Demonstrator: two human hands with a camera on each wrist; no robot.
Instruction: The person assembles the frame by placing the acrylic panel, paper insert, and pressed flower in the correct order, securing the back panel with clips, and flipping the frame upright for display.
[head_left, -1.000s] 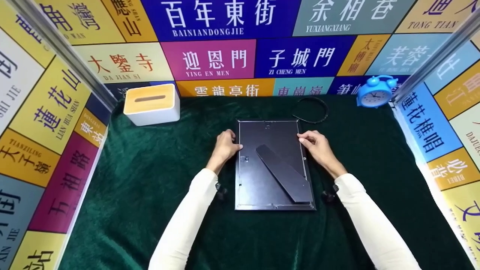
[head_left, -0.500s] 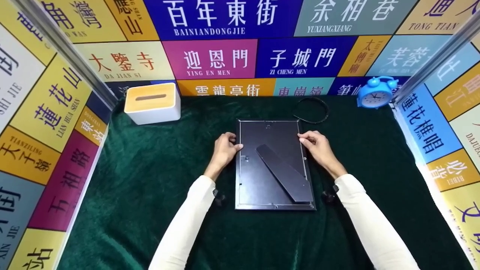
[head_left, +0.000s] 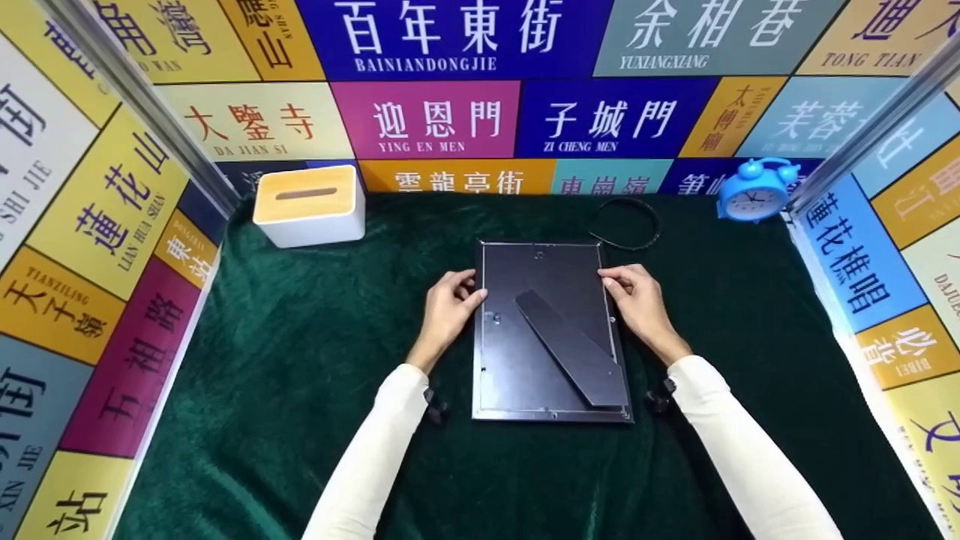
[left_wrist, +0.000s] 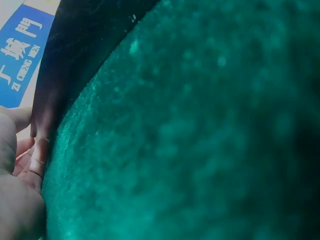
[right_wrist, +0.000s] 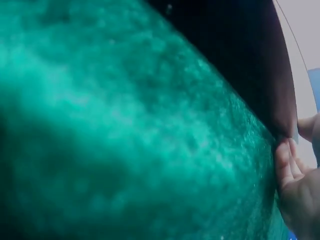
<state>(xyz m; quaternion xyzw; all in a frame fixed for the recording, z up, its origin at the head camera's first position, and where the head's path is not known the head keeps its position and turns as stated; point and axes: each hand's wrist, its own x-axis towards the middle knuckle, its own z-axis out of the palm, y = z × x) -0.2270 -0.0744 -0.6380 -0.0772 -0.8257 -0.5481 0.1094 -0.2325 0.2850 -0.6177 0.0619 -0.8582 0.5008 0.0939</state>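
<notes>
Two hands grip frame (head_left: 551, 330) | face-down | long axis runs away from person

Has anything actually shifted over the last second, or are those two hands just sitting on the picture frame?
Hardly anything. The left hand and right hand grip the side edges of the black rectangular picture frame exactly as before, and it lies face down on the green velvet cloth, unmoved. Only the view tilted slightly. The white tissue box, blue alarm clock and black hoop stayed put.
</notes>
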